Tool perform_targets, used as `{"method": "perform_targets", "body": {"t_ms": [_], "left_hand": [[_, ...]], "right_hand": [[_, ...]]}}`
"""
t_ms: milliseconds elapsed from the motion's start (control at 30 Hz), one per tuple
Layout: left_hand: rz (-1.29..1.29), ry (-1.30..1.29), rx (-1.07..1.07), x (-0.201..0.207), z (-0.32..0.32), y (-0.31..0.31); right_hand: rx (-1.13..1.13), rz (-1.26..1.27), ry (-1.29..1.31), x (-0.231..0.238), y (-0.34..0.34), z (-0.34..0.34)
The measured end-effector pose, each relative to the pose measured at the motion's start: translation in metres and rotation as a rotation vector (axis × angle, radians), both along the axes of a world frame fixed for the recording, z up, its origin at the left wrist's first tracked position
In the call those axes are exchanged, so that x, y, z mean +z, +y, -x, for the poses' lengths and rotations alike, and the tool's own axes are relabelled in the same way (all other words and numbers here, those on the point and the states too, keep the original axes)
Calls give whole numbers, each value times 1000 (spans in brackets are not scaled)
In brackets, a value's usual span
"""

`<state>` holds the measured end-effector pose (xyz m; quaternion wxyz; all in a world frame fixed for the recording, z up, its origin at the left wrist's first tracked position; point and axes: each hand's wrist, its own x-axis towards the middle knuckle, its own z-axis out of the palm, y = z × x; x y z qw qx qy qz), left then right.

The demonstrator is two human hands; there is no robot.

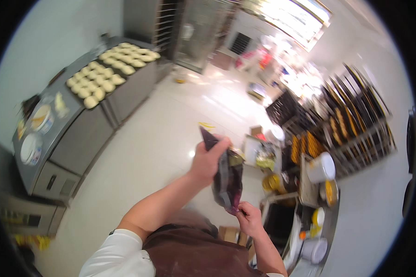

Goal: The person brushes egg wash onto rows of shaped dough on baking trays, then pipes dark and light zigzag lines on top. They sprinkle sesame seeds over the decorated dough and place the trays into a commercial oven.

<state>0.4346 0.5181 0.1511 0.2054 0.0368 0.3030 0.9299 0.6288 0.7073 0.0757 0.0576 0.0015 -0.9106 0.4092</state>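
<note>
A dark purple-black plastic bag hangs in front of me, away from any surface. Its upper part is gripped by my left hand, with a pointed corner sticking up past the fingers. At the bag's lower end, the fingers of my right hand are closed on a corner. What the bag contains cannot be made out.
Left, a steel counter carries trays of pale dough pieces and white tubs. To the right stand a rack of baking trays, a black crate, a white bin and white buckets. Tiled floor lies between.
</note>
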Motion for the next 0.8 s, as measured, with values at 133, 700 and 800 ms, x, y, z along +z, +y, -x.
{"method": "perform_targets", "body": {"t_ms": [133,700,800], "left_hand": [[118,234,177,22,71,-39],[636,1235,307,77,510,-139],[766,1441,242,64,583,-150]], "right_hand": [[120,341,-216,-16,-42,134],[749,1005,276,-18,-280,739],[640,962,299,-6,-311,831]]}}
